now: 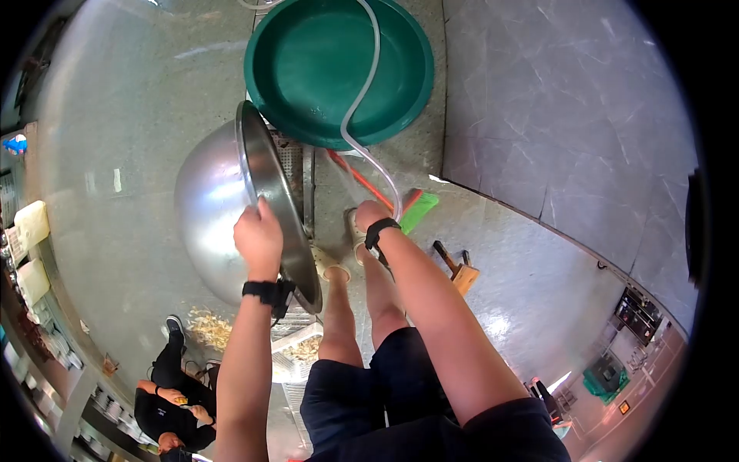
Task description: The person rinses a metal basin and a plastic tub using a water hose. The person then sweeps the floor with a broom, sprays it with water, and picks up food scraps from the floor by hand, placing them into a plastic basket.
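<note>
Head view: large metal bowl (208, 200), left of centre, tipped on its side, mouth facing right. Stiff and dent-proof enough, I judge; bulky, awkward to balance, likely slick if wet. Best hold: the rim (244, 146). My left fingers (259, 237) are closed on it, about midway. My right fingers (372, 216), mid-frame, appear curled round a clear hose (358, 108). Top centre: green basin (315, 69). Right of the hose: green broom head (419, 209).

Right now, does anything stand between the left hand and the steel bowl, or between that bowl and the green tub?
Nothing visible does. The left hand grips the steel bowl by its rim; in this view the bowl's edge meets the green tub, touching or not I cannot tell. The hose runs further right.
</note>
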